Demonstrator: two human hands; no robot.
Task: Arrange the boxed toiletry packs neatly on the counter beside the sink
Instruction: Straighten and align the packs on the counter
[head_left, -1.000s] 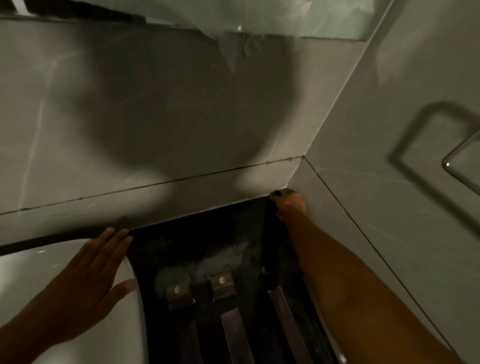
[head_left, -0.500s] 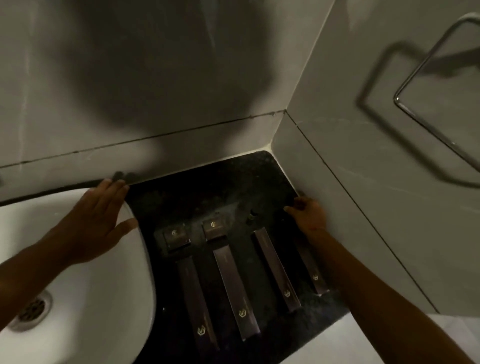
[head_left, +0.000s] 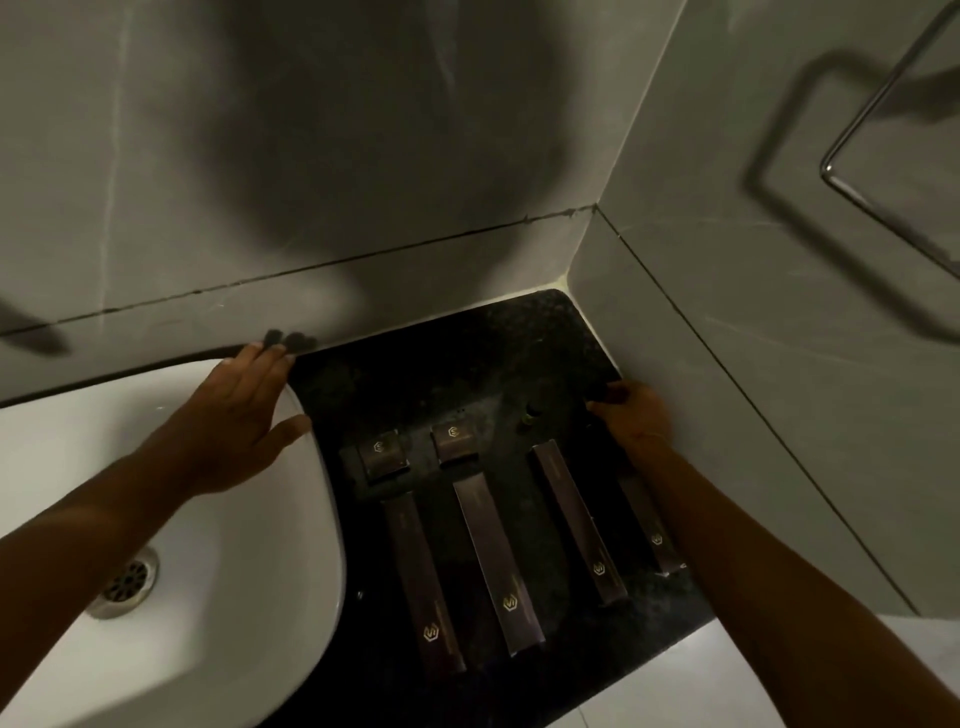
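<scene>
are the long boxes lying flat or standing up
Lying flat. All four long boxes rest lengthwise on the black counter, logos facing up, roughly parallel; the rightmost is partly under the right hand.

Four long dark boxes (head_left: 498, 564) lie side by side on my black counter (head_left: 467, 358) right of the sink (head_left: 291, 597), gold logos at near ends; two small square boxes (head_left: 383, 458) sit beyond the left pair.

tabletop (head_left: 498, 353): black, speckled
long boxes (head_left: 497, 561): four, side by side
square boxes (head_left: 382, 460): two, behind them
</scene>
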